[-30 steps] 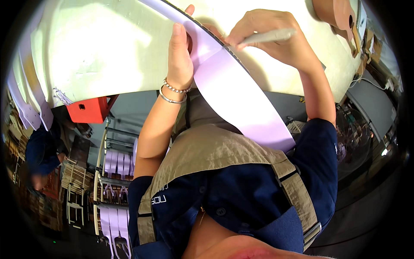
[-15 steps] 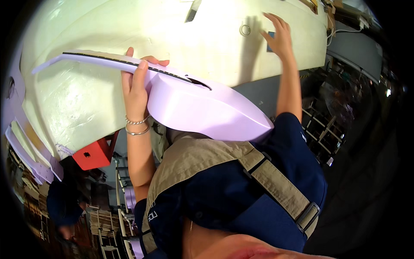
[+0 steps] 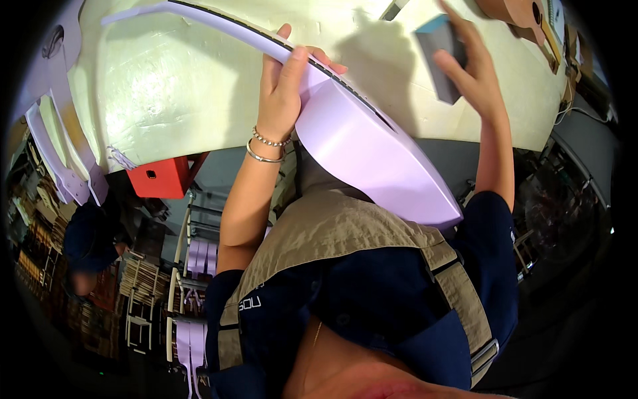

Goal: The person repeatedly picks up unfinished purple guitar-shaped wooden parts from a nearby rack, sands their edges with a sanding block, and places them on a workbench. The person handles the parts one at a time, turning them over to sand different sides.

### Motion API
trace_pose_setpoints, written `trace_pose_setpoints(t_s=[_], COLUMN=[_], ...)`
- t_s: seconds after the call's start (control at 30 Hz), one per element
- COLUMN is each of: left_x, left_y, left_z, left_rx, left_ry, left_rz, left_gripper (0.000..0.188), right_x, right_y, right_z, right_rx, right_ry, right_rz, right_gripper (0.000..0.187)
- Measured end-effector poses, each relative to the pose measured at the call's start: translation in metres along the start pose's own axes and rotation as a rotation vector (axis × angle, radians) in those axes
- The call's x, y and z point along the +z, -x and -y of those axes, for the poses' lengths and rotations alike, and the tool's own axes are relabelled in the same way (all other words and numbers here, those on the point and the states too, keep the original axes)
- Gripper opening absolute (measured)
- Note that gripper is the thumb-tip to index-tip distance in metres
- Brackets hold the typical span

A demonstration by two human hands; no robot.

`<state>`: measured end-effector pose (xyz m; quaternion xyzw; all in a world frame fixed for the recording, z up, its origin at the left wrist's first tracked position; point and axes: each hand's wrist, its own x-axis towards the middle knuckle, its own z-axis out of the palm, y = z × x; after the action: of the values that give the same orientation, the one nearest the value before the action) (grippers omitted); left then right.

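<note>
A lavender guitar (image 3: 382, 156) lies tilted against my apron, its neck pointing up and left over the table. My left hand (image 3: 282, 90) is closed round the neck where it meets the body, thumb by the dark fretboard (image 3: 262, 38). Off to the right, my right hand (image 3: 477, 74) grips a grey block (image 3: 438, 63) with a blue end, which looks like a sanding block. It is held above the pale table (image 3: 173, 100), apart from the guitar. The guitar's front mostly faces away from me.
At the left edge are more lavender guitars (image 3: 58, 73). A red box (image 3: 159, 178) sits below the table's front edge, near a rack with lavender guitar bodies (image 3: 197, 256). A brown guitar body (image 3: 512, 12) lies far right. Another person (image 3: 90, 239) is at lower left.
My right hand has picked up the grey block from the table and lifted it. The guitar now slants more steeply, and it and my left hand appear farther right as the view shifted.
</note>
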<state>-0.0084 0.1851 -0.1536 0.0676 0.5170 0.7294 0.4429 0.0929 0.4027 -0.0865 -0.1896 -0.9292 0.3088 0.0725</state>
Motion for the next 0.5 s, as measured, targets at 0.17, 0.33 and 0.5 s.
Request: trace_pose_setpoints(t_s=[0.17, 0.33, 0.5], left_x=[0.005, 0.008, 0.007], left_y=[-0.002, -0.001, 0.000], left_z=[-0.004, -0.005, -0.004], left_rx=[-0.053, -0.042, -0.060], left_ry=[0.120, 0.163, 0.185], left_rz=[-0.036, -0.095, -0.120], left_gripper=[0.065, 0.068, 0.068], right_x=[0.010, 0.011, 0.013], right_y=[-0.010, -0.018, -0.021], right_z=[0.037, 0.056, 0.064], right_rx=[0.030, 0.054, 0.055], right_ry=[-0.169, -0.078, -0.008], right_rz=[0.351, 0.470, 0.516], right_gripper=[0.044, 0.040, 0.040])
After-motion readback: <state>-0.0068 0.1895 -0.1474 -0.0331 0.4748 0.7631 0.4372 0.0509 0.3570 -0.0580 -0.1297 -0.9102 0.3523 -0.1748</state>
